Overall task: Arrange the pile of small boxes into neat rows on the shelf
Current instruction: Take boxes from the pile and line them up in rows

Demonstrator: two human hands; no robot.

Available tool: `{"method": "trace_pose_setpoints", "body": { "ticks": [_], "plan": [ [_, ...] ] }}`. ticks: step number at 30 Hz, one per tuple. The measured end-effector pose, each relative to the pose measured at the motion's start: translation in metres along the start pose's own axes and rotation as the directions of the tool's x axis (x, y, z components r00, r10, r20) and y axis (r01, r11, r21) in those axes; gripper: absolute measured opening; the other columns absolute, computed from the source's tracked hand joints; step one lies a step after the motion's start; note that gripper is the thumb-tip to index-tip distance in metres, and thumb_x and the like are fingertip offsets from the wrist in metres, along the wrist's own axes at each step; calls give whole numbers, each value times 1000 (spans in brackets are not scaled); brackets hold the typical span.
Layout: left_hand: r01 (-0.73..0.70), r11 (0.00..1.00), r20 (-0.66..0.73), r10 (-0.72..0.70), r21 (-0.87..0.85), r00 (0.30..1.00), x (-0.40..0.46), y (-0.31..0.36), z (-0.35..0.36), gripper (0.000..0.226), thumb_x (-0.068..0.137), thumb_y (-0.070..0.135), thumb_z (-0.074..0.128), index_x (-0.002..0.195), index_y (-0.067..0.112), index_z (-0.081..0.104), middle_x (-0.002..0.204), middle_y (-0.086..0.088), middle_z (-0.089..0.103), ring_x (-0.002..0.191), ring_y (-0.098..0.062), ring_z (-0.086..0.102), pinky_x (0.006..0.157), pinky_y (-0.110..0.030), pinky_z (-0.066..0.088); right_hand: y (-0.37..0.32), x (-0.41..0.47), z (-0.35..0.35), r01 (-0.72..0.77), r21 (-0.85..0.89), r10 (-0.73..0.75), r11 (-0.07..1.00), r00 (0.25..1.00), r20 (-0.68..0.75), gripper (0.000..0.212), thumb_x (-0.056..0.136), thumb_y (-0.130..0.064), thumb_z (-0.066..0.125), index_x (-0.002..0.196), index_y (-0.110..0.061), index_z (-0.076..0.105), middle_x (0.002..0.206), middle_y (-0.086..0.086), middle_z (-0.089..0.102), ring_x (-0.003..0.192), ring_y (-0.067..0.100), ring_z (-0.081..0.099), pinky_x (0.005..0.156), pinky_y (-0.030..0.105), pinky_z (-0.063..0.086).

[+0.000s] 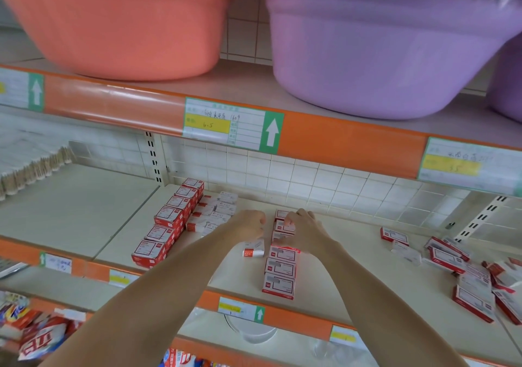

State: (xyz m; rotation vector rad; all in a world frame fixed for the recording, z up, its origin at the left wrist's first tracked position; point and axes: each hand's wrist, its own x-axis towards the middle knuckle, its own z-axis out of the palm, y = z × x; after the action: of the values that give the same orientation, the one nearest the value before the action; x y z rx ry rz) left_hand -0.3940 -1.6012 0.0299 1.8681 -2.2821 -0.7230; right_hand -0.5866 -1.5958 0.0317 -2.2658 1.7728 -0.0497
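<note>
Small red-and-white boxes lie on a cream shelf (353, 259). A tidy stacked row (169, 220) runs along its left side, with a lower white-topped row (214, 214) beside it. In the middle a third row (279, 270) runs front to back. My right hand (303, 227) rests on the far boxes of that row, fingers pinched on one box (284, 227). My left hand (250, 225) is curled just left of it, above a small white box (253, 249); whether it holds anything is hidden. A loose pile of boxes (480, 276) lies at the right.
An orange basin (118, 25) and a purple basin (389, 50) sit on the shelf above, whose orange edge strip (339, 141) hangs low. Slotted uprights (154, 157) stand at the back wall. Packets (36, 335) fill the lower shelf at left.
</note>
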Motion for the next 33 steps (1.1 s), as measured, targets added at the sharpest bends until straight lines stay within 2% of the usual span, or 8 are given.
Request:
{"method": "trace_pose_setpoints", "body": {
  "ticks": [8,11,13,18,23,28,31,33],
  "plan": [
    [-32,999,16,32,-2,999,-8,-3,0,31,94,17,53,125,14,58,123,-5,60,108,-23,58,93,-33,50,-6,-6,0,28,46,-25,999,997,-67,49,76,-63,69,111,-30,59,124,-5,51,122,20,41,99,41,38],
    [-65,998,22,65,8,998,-13,-8,-4,29,93,18,55,122,13,59,122,-6,59,109,-23,57,92,-33,48,-12,-8,-2,77,66,-69,995,991,-113,41,78,-57,70,106,-30,60,118,-8,53,116,17,42,95,33,36],
    [-91,996,-1,91,3,996,-16,-13,-8,29,94,17,56,122,13,58,122,-6,59,106,-21,57,90,-31,48,-18,-8,-2,143,53,-136,988,982,-128,40,78,-56,70,106,-30,60,113,-10,54,112,15,43,101,35,37],
    [-141,990,-87,141,1,986,-25,-19,-22,30,96,15,56,126,11,59,123,-6,61,96,-14,54,81,-24,42,-47,-13,4,251,-34,-252,967,968,-24,50,80,-54,69,122,-28,59,120,-9,59,119,18,42,107,36,29],
    [-138,990,-159,135,-7,978,-39,-27,-31,30,95,17,60,124,14,61,120,-1,62,93,-11,54,78,-22,41,-72,-16,16,248,-200,-243,948,969,52,51,88,-42,66,134,-24,53,127,0,59,125,23,43,111,39,27],
    [-136,988,-182,121,-74,976,-58,-53,-42,26,91,14,64,117,14,64,113,-3,65,89,-14,61,78,-27,52,-81,-19,23,230,64,-223,971,970,-98,42,84,-37,71,121,-20,59,115,-3,53,101,20,56,85,28,44],
    [-167,976,-158,145,-136,977,-67,-66,-50,29,86,11,70,114,14,65,112,-3,66,89,-13,62,79,-28,55,-93,-21,21,204,248,-161,947,970,-185,42,80,-40,77,114,-23,61,108,-7,51,93,12,53,73,16,39],
    [-209,967,-127,191,-147,973,-74,-69,-53,28,83,24,77,107,21,64,110,0,67,89,-11,62,77,-24,53,-102,-22,20,215,291,-157,932,965,-209,43,79,-40,78,115,-23,61,108,-7,52,95,10,53,70,11,36]
  ]
}}
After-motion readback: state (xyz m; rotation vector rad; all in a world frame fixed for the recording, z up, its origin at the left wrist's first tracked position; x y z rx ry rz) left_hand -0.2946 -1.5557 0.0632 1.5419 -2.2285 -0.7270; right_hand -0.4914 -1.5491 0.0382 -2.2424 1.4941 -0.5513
